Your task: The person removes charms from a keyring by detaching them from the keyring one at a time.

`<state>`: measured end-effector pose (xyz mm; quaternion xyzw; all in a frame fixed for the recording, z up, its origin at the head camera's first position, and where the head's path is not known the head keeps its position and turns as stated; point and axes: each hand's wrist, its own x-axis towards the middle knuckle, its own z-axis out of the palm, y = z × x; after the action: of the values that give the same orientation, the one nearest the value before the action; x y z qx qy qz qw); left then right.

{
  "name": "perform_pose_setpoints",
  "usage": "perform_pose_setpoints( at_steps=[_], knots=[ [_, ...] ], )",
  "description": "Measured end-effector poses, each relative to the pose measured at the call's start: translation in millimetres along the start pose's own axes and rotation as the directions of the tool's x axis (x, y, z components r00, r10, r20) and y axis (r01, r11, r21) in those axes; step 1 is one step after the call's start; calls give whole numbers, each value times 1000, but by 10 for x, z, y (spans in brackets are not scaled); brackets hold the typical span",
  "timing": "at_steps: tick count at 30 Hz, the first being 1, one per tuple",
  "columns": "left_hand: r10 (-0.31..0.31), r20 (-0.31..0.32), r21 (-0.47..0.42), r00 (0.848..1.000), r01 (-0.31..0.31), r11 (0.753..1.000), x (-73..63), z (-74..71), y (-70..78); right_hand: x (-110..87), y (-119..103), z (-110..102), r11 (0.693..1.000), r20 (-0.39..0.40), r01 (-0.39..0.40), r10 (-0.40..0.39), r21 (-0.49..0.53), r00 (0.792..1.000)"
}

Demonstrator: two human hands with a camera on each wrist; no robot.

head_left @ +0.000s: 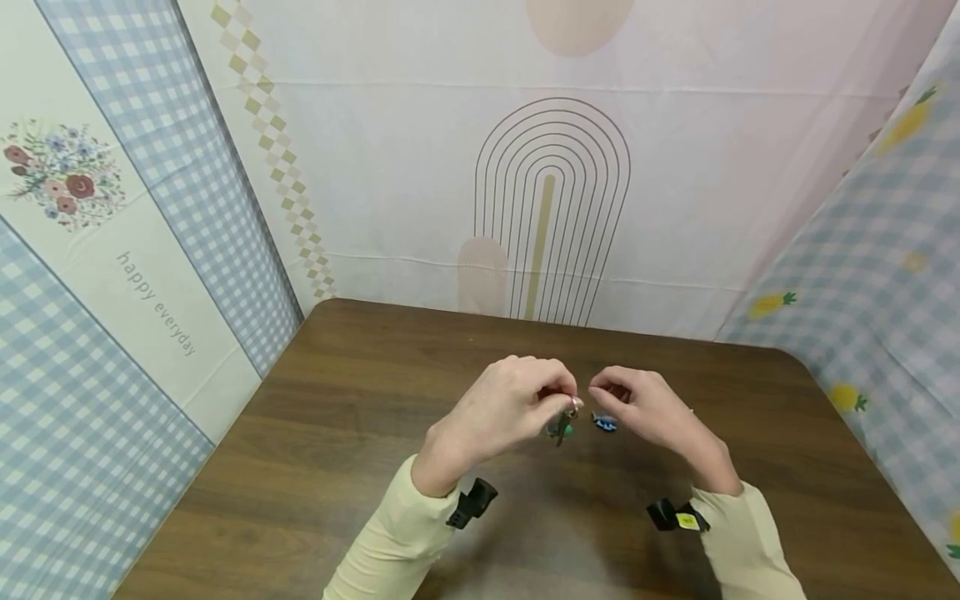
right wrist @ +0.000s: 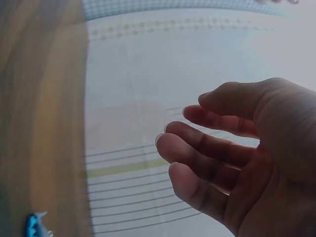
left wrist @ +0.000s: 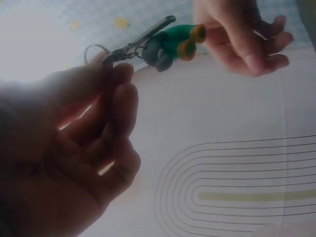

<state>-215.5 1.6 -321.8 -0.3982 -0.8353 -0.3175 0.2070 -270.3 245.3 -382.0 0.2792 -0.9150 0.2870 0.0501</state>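
Observation:
My left hand [head_left: 504, 410] pinches a metal key ring [left wrist: 88, 51] between thumb and forefinger. From the ring hang a key [left wrist: 153, 31] and a small figure charm [left wrist: 173, 47] with a green body, grey head and orange feet. My right hand [head_left: 651, 406] hovers just to the right, its fingers loosely bent; the right wrist view shows nothing between them. Below the hands, a small blue trinket [head_left: 604, 422] lies on the table; only part of it shows at the lower left of the right wrist view.
The brown wooden table [head_left: 315, 433] has rounded far corners. A patterned cloth backdrop [head_left: 390, 183] hangs right behind its far edge, with checked cloths on both sides. Each wrist carries a black strapped camera [head_left: 472, 502].

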Motion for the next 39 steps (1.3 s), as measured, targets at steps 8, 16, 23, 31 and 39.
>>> perform_pose_setpoints(
  at_steps=[8, 16, 23, 31, 39],
  knots=[
    [2, 2, -11, 1000, -2, 1000, -11, -28, 13, -63, -247, -99, 998, -38, 66, -66, 5, 997],
    [22, 21, -44, 1000, -21, 999, -25, -39, 10, -153, -406, -124, 988, -71, 140, -136, 62, 988],
    [49, 5, -46, 999, -49, 998, -44, -52, 8, -187, -541, -105, 959, -81, 268, -260, 97, 962],
    [58, 7, -51, 998, -58, 997, -60, -68, 14, -191, -623, -100, 929, -34, 333, -332, 163, 943],
    [61, 11, -54, 998, -60, 997, -62, -81, 30, -206, -650, -87, 924, 6, 324, -332, 202, 943]
  ],
)
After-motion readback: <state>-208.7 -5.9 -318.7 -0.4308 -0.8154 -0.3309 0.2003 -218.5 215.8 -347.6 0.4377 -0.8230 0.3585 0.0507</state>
